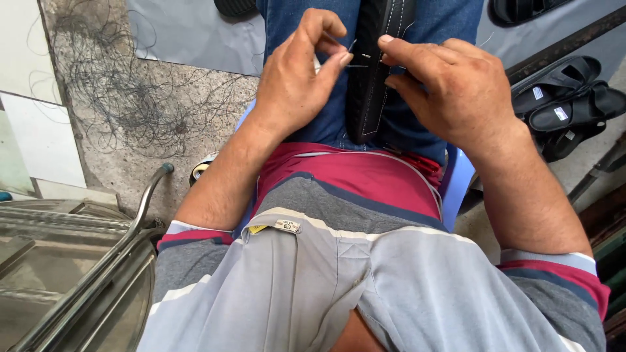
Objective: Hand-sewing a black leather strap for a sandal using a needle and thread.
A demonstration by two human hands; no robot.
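A black leather strap [369, 78] with white stitching along its edges lies lengthwise on my lap, over blue jeans. My left hand [297, 78] pinches a thin needle [357, 64] between thumb and forefinger at the strap's left edge. My right hand [450, 85] rests on the strap's right side, its forefinger and thumb pressing the strap near the needle's tip. A fine thread runs from the needle, too thin to follow.
A tangle of dark thread [130, 98] lies on the concrete floor at left. A metal frame with a curved bar [117, 248] stands at lower left. Black sandals [567, 104] sit at right. I sit on a blue plastic chair [460, 179].
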